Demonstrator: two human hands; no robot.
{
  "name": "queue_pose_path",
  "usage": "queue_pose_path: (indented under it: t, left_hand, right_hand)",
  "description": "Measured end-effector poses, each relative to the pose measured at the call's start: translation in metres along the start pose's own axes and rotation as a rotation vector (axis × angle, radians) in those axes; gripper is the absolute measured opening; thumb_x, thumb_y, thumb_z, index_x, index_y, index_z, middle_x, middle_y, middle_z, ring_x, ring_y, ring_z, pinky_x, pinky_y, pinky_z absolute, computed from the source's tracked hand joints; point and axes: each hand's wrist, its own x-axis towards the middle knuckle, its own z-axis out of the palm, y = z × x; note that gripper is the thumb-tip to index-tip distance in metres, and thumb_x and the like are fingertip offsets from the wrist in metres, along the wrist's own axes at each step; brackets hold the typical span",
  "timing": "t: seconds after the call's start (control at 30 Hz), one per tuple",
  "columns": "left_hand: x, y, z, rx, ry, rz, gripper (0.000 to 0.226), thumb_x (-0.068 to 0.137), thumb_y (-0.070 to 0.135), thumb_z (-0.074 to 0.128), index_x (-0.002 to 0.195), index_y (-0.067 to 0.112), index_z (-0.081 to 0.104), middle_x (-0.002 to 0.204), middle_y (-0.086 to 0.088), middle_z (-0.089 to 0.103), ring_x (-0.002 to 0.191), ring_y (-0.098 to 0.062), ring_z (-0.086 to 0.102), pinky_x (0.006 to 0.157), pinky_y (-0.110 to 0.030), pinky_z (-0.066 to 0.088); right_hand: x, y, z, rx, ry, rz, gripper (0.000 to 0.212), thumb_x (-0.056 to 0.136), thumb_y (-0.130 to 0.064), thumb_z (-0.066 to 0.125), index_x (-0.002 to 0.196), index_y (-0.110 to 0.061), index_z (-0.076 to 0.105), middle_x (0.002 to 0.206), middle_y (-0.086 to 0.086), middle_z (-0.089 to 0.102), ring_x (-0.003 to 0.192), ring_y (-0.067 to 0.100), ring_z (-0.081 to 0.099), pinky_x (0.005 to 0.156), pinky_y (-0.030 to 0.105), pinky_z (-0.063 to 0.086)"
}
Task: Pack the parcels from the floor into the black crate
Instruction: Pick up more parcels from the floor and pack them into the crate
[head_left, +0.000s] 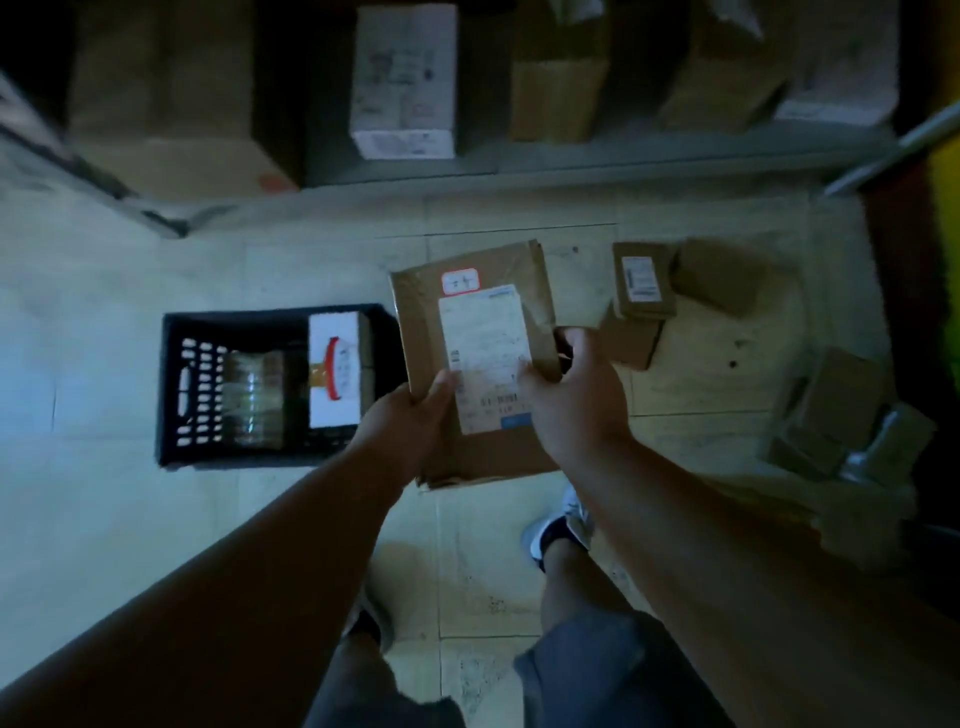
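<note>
Both my arms reach forward and down from the bottom of the view, forearms bare, and meet on one brown parcel (478, 332) that I hold in the air above the floor (104, 338). My left hand (410, 421) grips the parcel's near left edge, fingers curled under it and the thumb (441, 387) laid flat on top at the edge of the white shipping label (485, 358). My right hand (576, 395) takes the right side, wrist bent inward, thumb pressed on the label's lower right part and fingers wrapped around the right edge toward the back. Both hands are closed firmly on the parcel, which is tilted slightly, its far end leaning left.

The black crate (270, 384) stands on the floor just left of the held parcel, whose left edge overlaps the crate's right rim in the view. Inside the crate a white box with a red mark (335, 369) lies against the right wall, with something clear and shiny (254, 400) beside it that I cannot make out.

More small brown parcels (644, 280) lie on the floor to the right, and another cluster (841, 410) sits near the right edge. My shoe (556, 530) shows below the parcel.
</note>
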Motion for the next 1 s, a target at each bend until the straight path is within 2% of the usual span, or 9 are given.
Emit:
queue_pose_path:
  t: [0.23,0.37,0.43,0.53,0.6,0.7,0.83,0.93,1.0]
  left_hand:
    - [-0.021,-0.121,-0.158,-0.049,0.149,0.020,0.032,0.096,0.053,0.051,0.110,0.027,0.063,0.083,0.011,0.065,0.074,-0.005,0.063,0.052,-0.020,0.047]
    - [-0.042,-0.176,-0.258,0.048,0.268,0.038,0.032,0.096,0.046,0.055,0.109,0.022,0.071,0.088,0.006,0.070,0.080,-0.015,0.067,0.071,-0.032,0.057]
    - [-0.047,-0.195,-0.295,0.082,0.282,0.021,0.027,0.095,0.047,0.054,0.102,0.026,0.070,0.090,0.006,0.071,0.079,-0.013,0.067,0.070,-0.032,0.057]
    - [-0.044,-0.208,-0.327,0.114,0.278,0.053,0.019,0.096,0.045,0.054,0.084,0.032,0.061,0.082,0.011,0.067,0.073,-0.006,0.064,0.061,-0.028,0.055]
    - [-0.037,-0.207,-0.336,0.099,0.250,0.072,0.018,0.095,0.043,0.055,0.079,0.034,0.058,0.083,0.011,0.068,0.075,-0.008,0.065,0.065,-0.030,0.057]
    - [-0.018,-0.200,-0.344,0.062,0.198,0.049,0.011,0.092,0.040,0.060,0.086,0.032,0.063,0.086,0.009,0.070,0.078,-0.010,0.068,0.067,-0.033,0.059]
    - [0.018,-0.190,-0.355,-0.009,0.181,-0.009,0.002,0.091,0.032,0.062,0.090,0.030,0.062,0.091,0.006,0.070,0.080,-0.012,0.067,0.066,-0.031,0.059]
    - [0.047,-0.175,-0.354,-0.081,0.177,-0.032,0.036,0.087,0.022,0.068,0.119,0.024,0.052,0.101,0.005,0.066,0.084,-0.014,0.065,0.059,-0.029,0.056]
    - [0.073,-0.166,-0.351,-0.090,0.154,-0.029,0.055,0.085,0.015,0.071,0.132,0.023,0.043,0.107,0.003,0.063,0.094,-0.020,0.065,0.057,-0.027,0.054]
  right_hand:
    - [-0.115,-0.060,0.153,-0.007,-0.068,-0.006,0.034,0.090,-0.036,0.068,0.116,-0.025,0.050,0.103,-0.009,0.062,0.087,0.013,0.064,0.057,0.018,0.050]
    - [-0.181,-0.103,0.231,0.014,-0.148,-0.010,0.032,0.090,-0.033,0.067,0.117,-0.024,0.052,0.098,-0.011,0.060,0.088,0.013,0.063,0.051,0.012,0.039]
    - [-0.203,-0.121,0.261,0.000,-0.169,-0.030,0.027,0.090,-0.031,0.066,0.111,-0.027,0.050,0.095,-0.015,0.060,0.093,0.015,0.064,0.053,0.013,0.041]
    - [-0.218,-0.144,0.293,-0.078,-0.148,-0.063,0.041,0.091,-0.030,0.066,0.128,-0.021,0.049,0.122,0.000,0.058,0.110,0.022,0.062,0.070,0.027,0.058]
    - [-0.217,-0.154,0.306,-0.187,-0.092,-0.080,0.055,0.091,-0.030,0.065,0.141,-0.019,0.043,0.134,0.007,0.050,0.119,0.027,0.057,0.086,0.039,0.058]
    - [-0.202,-0.161,0.320,-0.278,-0.061,-0.070,0.066,0.092,-0.032,0.063,0.149,-0.018,0.035,0.140,0.009,0.046,0.127,0.029,0.050,0.098,0.046,0.050]
    - [-0.173,-0.170,0.343,-0.237,-0.133,-0.058,0.073,0.093,-0.030,0.064,0.154,-0.018,0.026,0.146,0.009,0.044,0.132,0.029,0.048,0.101,0.046,0.049]
    - [-0.154,-0.173,0.351,-0.171,-0.183,-0.084,0.092,0.092,-0.023,0.067,0.157,-0.026,0.002,0.146,0.009,0.047,0.129,0.027,0.052,0.100,0.047,0.050]
    - [-0.137,-0.170,0.356,-0.132,-0.218,-0.110,0.092,0.092,-0.018,0.065,0.156,-0.033,0.000,0.146,0.008,0.047,0.127,0.026,0.054,0.097,0.046,0.052]
